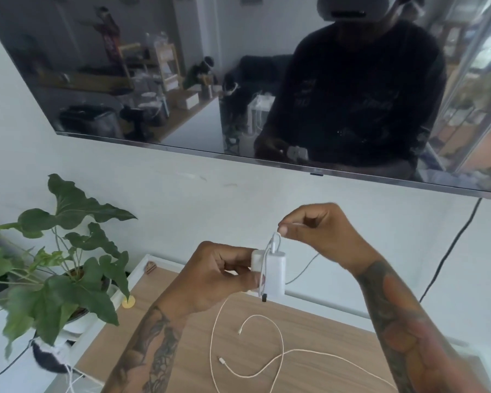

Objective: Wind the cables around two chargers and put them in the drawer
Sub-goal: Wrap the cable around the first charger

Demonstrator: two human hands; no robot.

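While left hand (224, 275) grips charger (274, 272) upright above table (309, 330), right hand (312, 228) pinches cable (270, 361) just above charger top; slack trails below on table.

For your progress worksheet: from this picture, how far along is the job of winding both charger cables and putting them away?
Done: nothing finished. In hand: the left hand grips a white charger while the right hand pinches its cable above it; one strand crosses the charger. Left: most cable lies loose on the wooden tabletop. No second charger or drawer is in view.
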